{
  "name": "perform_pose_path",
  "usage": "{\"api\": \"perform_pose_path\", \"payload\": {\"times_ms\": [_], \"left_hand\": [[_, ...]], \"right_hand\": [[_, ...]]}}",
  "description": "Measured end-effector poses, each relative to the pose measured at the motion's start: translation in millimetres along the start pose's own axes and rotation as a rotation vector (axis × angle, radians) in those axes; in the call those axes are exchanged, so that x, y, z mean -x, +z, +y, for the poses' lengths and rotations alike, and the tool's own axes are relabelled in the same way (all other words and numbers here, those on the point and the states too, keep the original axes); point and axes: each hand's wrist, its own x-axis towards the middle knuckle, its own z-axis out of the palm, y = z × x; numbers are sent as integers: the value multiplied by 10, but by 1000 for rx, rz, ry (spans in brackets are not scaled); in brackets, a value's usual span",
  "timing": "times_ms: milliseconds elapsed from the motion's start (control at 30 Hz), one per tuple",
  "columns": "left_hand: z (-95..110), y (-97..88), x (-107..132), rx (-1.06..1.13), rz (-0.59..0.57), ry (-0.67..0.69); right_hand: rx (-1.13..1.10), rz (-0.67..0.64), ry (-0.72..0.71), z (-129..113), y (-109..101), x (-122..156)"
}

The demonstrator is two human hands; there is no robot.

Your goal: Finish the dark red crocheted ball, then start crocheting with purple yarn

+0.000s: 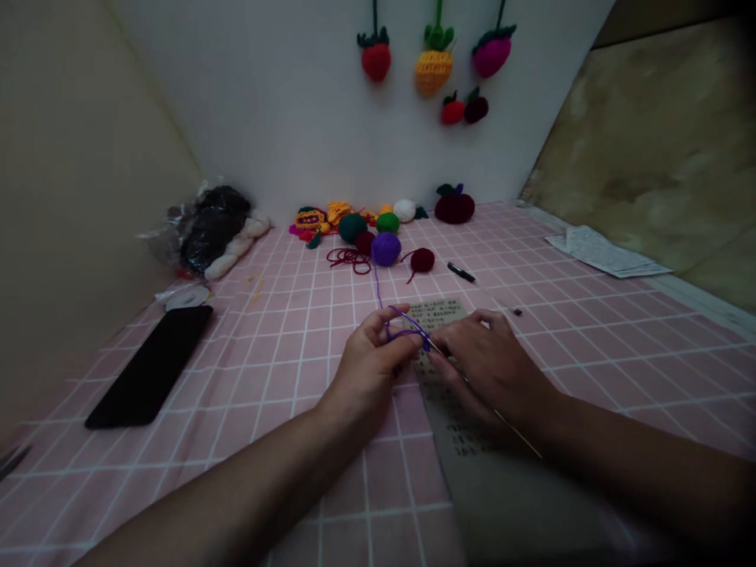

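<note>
My left hand (378,348) pinches a small piece of purple yarn work (426,342), and a strand of the yarn loops over its raised index finger. In my right hand (490,358) is a thin metal crochet hook (520,437), its tip at the purple stitches and its shaft slanting back under the palm. The strand runs from the fingers to a purple yarn ball (386,249) farther back on the table. Below both hands lies a sheet of brown card (472,488) with handwritten lines, partly covered by the right hand and forearm.
A black phone (150,366) lies at left, near a plastic bag of dark yarn (216,224). Several yarn balls and crocheted pieces line the back. A pen (461,272) and papers (608,250) are to the right. Crocheted fruits (434,72) hang on the wall.
</note>
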Motion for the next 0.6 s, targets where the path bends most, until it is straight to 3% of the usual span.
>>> {"api": "perform_pose_path", "payload": {"times_ms": [267,467,600], "left_hand": [[102,-24,-16,-97,49,8],[8,15,13,-257,49,108],[-50,57,40,-160,59,67]], "right_hand": [[-56,45,-32,20,-37,29],[-25,-10,10,-41,-63,-1],[71,-32,60,-75,-53,-3]]}}
